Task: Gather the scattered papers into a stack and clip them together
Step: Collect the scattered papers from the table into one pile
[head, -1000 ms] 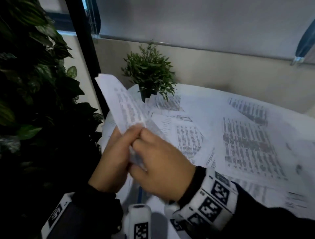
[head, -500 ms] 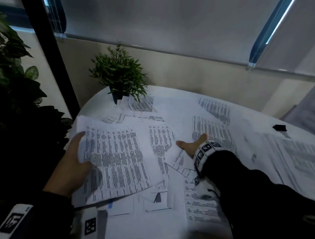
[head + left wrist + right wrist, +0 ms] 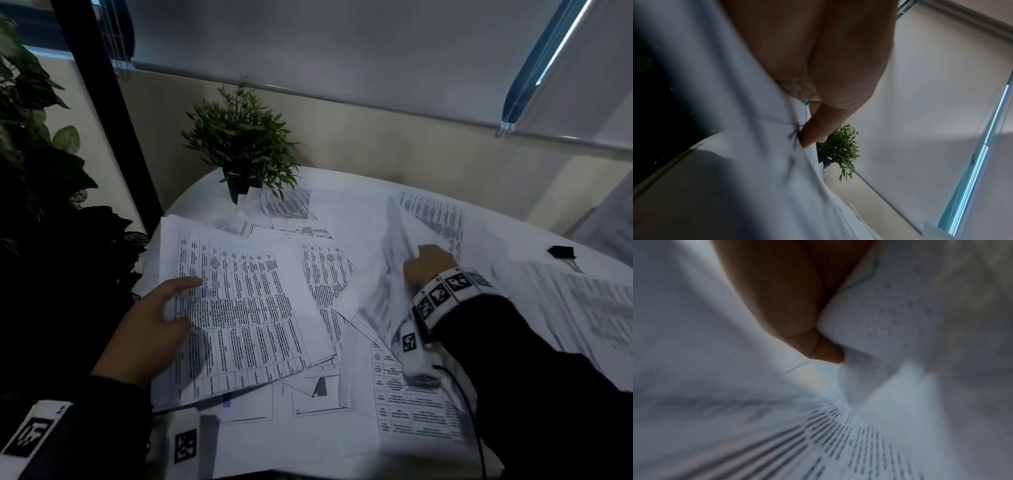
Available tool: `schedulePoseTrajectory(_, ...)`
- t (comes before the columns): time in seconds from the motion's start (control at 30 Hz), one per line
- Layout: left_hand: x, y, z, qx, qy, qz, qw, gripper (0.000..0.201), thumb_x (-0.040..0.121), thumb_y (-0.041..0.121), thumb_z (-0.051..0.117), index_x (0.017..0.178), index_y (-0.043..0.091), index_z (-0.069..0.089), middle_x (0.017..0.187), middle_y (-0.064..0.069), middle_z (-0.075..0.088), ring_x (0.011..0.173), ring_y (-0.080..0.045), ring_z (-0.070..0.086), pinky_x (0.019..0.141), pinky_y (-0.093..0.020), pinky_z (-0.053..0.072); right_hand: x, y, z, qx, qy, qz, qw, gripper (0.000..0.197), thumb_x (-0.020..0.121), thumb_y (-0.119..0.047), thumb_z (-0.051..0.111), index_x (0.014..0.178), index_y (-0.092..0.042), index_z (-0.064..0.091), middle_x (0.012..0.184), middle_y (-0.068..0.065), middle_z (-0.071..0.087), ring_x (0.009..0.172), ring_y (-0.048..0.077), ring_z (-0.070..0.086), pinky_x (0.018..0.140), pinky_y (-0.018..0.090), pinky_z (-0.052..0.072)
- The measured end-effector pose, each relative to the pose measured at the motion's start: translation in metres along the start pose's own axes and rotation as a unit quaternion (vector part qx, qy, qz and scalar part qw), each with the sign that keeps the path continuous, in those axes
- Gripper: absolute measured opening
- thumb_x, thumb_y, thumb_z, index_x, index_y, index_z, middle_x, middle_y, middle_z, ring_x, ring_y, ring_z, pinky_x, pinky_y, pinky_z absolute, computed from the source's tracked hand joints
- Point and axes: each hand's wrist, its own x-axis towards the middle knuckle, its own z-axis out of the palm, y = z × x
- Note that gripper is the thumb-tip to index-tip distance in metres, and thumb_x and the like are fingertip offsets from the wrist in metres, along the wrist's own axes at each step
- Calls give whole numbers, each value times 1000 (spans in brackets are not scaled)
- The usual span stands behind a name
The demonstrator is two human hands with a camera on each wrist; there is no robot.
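Observation:
Printed white papers lie scattered over a round white table (image 3: 359, 185). My left hand (image 3: 178, 303) grips the left edge of a gathered paper stack (image 3: 246, 308) at the near left. In the left wrist view its thumb (image 3: 813, 134) presses on the stack (image 3: 756, 162), which hides the fingers. My right hand (image 3: 419, 258) pinches a loose sheet (image 3: 390, 274) at mid-table, lifting its edge off the table. The right wrist view shows a fingertip (image 3: 828, 353) squeezed against that sheet (image 3: 879, 321). A black binder clip (image 3: 561, 253) lies at the far right.
A small potted plant (image 3: 239, 150) stands at the table's back left, also showing in the left wrist view as the potted plant (image 3: 840, 146). A large dark leafy plant (image 3: 41, 192) crowds the left side. More papers (image 3: 589, 308) cover the right of the table.
A second ago both hands held a sheet up together. The left hand then brought the stack down onto the table. The right hand reached to mid-table and has now pinched a sheet and raised it.

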Motion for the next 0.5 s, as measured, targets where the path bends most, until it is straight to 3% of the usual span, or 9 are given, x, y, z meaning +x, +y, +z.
schedulePoseTrajectory(0.07,0,1,2,-35,11,-7,999,44,83,-18,49,110,15,61,106,-7,54,52,5,57,41,2,36,-4,3,-15,19,43,-6,999,32,89,-19,48,117,-4,55,119,18,60,91,30,56,75,30,43)
schedulePoseTrajectory(0.17,2,1,3,-92,3,-30,995,40,83,-15,50,104,15,65,99,-7,59,48,8,55,42,0,36,-23,-11,-30,33,92,-56,994,41,87,-14,47,128,-12,46,120,16,59,104,34,58,83,35,46)
schedulePoseTrajectory(0.23,-1,6,5,-122,2,-19,992,32,85,-8,54,98,17,69,96,-4,65,68,-1,61,56,-3,44,-52,-36,-29,24,86,-119,989,51,87,-10,44,136,-20,33,119,16,58,105,35,57,85,39,46)
schedulePoseTrajectory(0.3,-4,11,9,-196,7,-26,980,13,90,12,60,90,22,70,101,2,68,94,-14,63,75,-16,49,-90,-66,-4,14,27,-212,977,59,88,-10,44,142,-24,24,122,13,56,108,34,56,89,40,45)
schedulePoseTrajectory(0.33,-8,18,7,-246,-16,-51,968,14,90,29,62,87,18,71,101,4,69,96,-15,64,76,-22,52,-111,-83,18,23,-23,-273,961,60,88,-12,47,142,-24,24,123,12,55,109,33,56,92,41,46)
schedulePoseTrajectory(0.4,-4,5,18,-268,-73,-55,959,45,83,58,59,78,15,72,86,5,73,80,-13,67,80,-36,48,-151,-109,46,62,-166,-394,902,50,86,-21,55,131,-17,36,114,12,57,103,30,58,88,43,50)
schedulePoseTrajectory(0.43,-4,0,20,-233,-74,-38,969,48,81,64,56,71,19,70,68,9,71,65,-7,65,80,-41,45,-160,-115,54,87,-234,-439,863,39,86,-24,57,120,-11,44,105,9,59,98,19,61,86,36,51)
schedulePoseTrajectory(0.47,2,-12,19,-209,-42,-30,977,44,81,66,54,68,27,68,57,14,67,55,-2,61,80,-49,45,-157,-117,58,106,-285,-461,833,30,89,-26,57,108,-6,47,96,3,59,93,2,61,85,19,49)
schedulePoseTrajectory(0.5,5,-18,17,-197,-15,-33,980,36,84,61,55,70,31,68,54,19,66,54,-2,60,81,-56,45,-152,-116,51,101,-335,-446,824,25,93,-28,55,103,-5,49,94,-4,58,90,-15,56,83,6,43)
